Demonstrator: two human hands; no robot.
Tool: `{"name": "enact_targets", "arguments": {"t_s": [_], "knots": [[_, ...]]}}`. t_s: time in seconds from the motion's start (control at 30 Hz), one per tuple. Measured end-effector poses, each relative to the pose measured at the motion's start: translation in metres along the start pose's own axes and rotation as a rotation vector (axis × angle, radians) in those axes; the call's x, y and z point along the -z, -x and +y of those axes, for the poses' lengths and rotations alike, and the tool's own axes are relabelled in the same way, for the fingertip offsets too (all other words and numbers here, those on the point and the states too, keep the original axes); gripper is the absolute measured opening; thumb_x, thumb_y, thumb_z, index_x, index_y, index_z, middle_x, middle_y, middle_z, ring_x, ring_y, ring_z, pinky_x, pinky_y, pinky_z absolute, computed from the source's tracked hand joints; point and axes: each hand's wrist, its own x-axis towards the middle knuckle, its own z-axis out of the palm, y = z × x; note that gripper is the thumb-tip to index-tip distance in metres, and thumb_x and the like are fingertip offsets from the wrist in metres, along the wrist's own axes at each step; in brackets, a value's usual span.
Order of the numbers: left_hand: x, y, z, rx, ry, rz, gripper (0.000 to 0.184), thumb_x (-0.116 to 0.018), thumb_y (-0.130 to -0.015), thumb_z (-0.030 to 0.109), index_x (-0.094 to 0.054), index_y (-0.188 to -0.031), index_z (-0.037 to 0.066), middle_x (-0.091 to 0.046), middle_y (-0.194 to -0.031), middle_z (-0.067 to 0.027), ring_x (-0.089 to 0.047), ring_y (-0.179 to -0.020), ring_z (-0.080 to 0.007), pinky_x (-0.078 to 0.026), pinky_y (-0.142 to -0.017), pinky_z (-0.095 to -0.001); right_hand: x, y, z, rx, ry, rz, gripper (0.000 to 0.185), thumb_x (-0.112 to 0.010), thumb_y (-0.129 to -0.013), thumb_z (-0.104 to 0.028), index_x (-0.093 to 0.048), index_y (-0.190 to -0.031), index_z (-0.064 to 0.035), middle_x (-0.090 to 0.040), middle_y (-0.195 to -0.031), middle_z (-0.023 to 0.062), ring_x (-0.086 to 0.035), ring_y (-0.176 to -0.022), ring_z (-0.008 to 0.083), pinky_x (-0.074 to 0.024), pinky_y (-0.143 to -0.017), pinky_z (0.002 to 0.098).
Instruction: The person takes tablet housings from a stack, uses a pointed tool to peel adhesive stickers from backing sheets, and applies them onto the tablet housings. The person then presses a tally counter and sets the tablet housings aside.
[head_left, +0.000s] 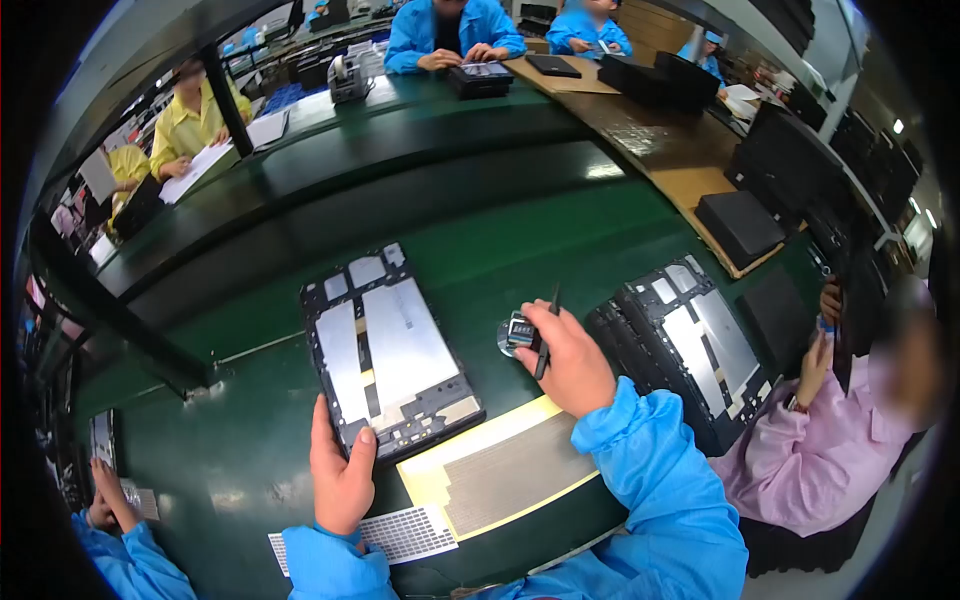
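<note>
On the green workbench (240, 440), left of centre, lies an open tablet housing (400, 340) with silver panels, its near left corner grasped by the left hand (343, 468). To its right, the right hand (570, 355) pinches a slim black tool (549, 335), fingertips at a small clear item with a dark label (519, 330); whether they grip that too, I cannot tell. Near lies a yellow-edged sheet (520, 465); farther right, a stack of similar housings (700, 350).
</note>
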Motion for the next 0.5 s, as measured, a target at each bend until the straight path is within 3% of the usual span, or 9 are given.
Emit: {"name": "enact_targets", "arguments": {"t_s": [0.5], "knots": [[0.0009,-0.0020,-0.0065,-0.035,-0.116,0.007,0.066,-0.055,-0.094,0.007,-0.020,-0.148,-0.006,-0.042,-0.142,-0.0222,-0.046,-0.127,-0.0252,-0.037,-0.106,-0.0332,-0.0055,-0.0020,-0.0005,-0.005,0.029,0.026,0.048,-0.073,-0.078,-0.004,-0.057,-0.123,-0.0055,-0.059,-0.120,0.0192,-0.060,-0.105,0.0395,-0.0527,-0.085,0.0421]]}}
